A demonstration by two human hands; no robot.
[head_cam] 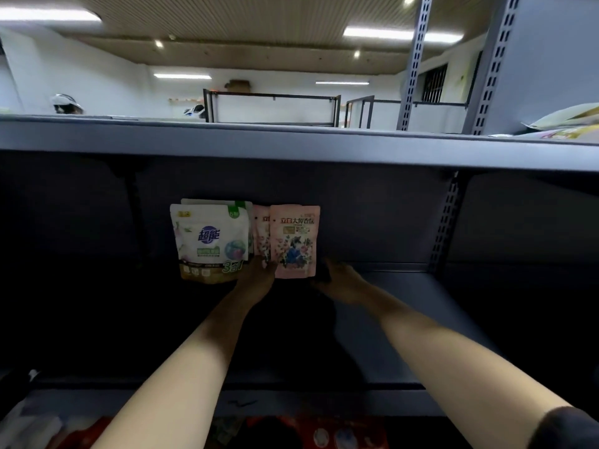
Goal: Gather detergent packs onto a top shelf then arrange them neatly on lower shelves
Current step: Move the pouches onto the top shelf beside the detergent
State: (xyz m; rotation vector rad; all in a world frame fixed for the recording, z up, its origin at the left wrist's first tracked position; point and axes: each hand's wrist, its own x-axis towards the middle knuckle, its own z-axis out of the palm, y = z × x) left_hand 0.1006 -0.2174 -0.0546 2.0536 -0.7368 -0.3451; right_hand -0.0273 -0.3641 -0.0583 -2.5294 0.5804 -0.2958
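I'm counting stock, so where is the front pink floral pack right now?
Head view: the front pink pack stands upright at the lower shelf's back, right of the white packs, between both hands.

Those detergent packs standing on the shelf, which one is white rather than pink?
The front white pack at the left end of the row, with the purple logo and green label. The two packs to its right, the half-hidden pink pack and front pink pack, are floral pink.
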